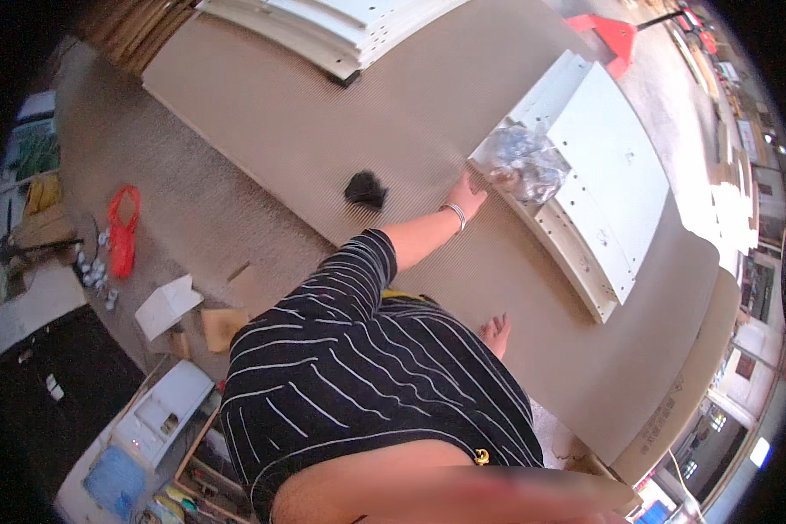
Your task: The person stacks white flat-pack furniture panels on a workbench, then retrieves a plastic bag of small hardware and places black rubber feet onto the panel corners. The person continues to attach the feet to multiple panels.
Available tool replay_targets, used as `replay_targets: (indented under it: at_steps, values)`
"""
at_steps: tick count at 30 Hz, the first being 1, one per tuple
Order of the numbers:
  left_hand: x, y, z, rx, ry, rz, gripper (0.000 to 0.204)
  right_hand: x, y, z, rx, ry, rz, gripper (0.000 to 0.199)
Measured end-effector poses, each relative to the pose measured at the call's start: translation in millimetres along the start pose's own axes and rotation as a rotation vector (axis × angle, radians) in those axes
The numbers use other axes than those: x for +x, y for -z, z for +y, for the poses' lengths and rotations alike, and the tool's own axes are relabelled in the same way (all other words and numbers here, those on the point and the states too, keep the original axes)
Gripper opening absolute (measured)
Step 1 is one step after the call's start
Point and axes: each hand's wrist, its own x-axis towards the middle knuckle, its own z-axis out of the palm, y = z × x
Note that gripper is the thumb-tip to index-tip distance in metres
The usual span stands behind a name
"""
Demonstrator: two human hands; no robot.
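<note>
My left hand (469, 196) is stretched forward over a brown corrugated cardboard sheet (428, 131). Its fingers are apart, close to the near edge of a stack of white panels (616, 166) with drilled holes; whether they touch it I cannot tell. Just beyond the fingers, a clear plastic bag (524, 163) of small parts lies on the stack; its contents are too blurred to name. Close to my body, my right hand (496, 335) hovers by the cardboard, empty, fingers loosely spread. A crumpled black thing (365, 190) lies left of my left forearm.
More white panels (332, 31) are stacked at the far end of the cardboard. A red pallet jack (616, 39) stands at the far right. On the floor to the left are a red bag (122, 240), paper (168, 306) and cardboard scraps (223, 327).
</note>
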Motion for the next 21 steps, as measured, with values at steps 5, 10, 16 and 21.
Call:
replay_targets:
  at_steps: [5, 10, 16, 21]
  values:
    - [-85, 66, -32, -0.067, -0.295, -0.182, 0.036, 24, -33, -66, -0.095, 0.165, -0.264, 0.039]
    - [-122, 164, -47, 0.022, -0.176, 0.190, 0.022, 44, -104, -156, -0.237, 0.370, -0.598, 0.032]
    - [-71, 224, -41, 0.831, -0.878, 0.201, 0.025, 36, -193, -237, -0.344, 0.900, -0.664, 0.033]
    - [-29, 237, -56, 1.035, -0.727, -0.321, 0.032, 45, -222, -245, -0.549, 1.052, -0.596, 0.025]
